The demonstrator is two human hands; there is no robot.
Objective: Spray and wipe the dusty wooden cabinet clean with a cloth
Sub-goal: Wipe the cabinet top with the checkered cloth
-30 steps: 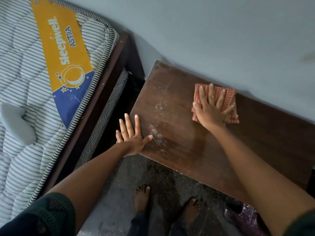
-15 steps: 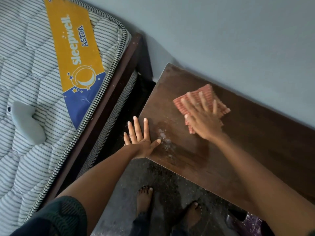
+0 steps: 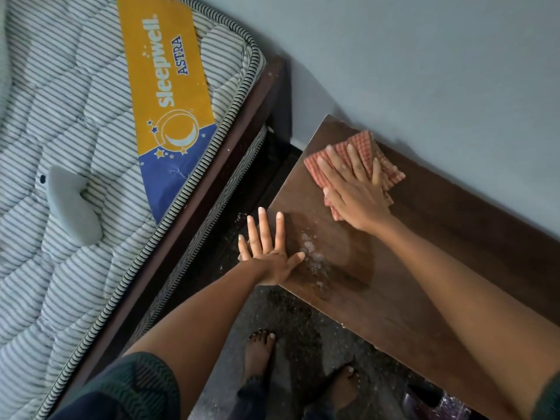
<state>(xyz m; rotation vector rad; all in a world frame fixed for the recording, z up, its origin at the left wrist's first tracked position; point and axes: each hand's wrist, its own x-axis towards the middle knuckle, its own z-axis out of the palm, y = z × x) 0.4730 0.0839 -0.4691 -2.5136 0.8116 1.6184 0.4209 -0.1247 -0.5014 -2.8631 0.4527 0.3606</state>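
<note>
My right hand [image 3: 357, 195] lay flat on the red checked cloth [image 3: 391, 175], fingers straight and spread. It pressed the cloth onto the cabinet [image 3: 378, 298] top at the far left corner, by the wall. My left hand [image 3: 266, 257] rested open, palm down, across the left edge near the front corner, thumb beside white residue [image 3: 312, 253]. Both arms were extended.

A: What can be read here?

B: Only 2 words, both on the label [image 3: 169, 86] running across the striped mattress [image 3: 60, 262]. In large white letters on its orange part: "Sleepwell".

A: And the other?

B: "ASTRA", smaller, in dark blue capitals, just beside the brand name. Below them a white crescent moon emblem [image 3: 181, 136] with small stars sits where the orange meets the blue end.
</note>
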